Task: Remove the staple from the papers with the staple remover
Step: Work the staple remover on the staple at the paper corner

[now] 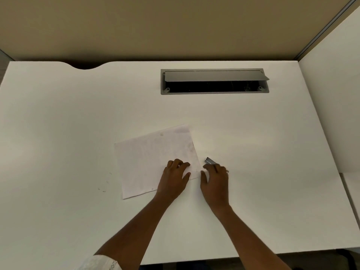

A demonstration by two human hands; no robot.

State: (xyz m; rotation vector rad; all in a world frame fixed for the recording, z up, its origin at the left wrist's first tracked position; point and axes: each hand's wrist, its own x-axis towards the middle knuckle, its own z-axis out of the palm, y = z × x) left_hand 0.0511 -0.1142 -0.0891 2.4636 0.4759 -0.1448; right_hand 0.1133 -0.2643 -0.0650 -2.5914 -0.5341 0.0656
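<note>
A stack of white papers (152,158) lies tilted on the white desk (78,117). My left hand (173,178) presses down on the papers near their lower right corner, with bent fingers and the thumb on the sheet. A tiny mark, possibly the staple (196,170), sits at that corner between my hands. Just right of the papers lies the metal staple remover (210,160). My right hand (215,180) is over it, fingers curled round its rear part, and only the front end shows.
An open cable tray with a grey flap (214,80) is set into the desk at the back. A partition wall (331,94) stands at the right. Small dark specks (102,190) lie left of the papers. The desk's front edge is near my elbows.
</note>
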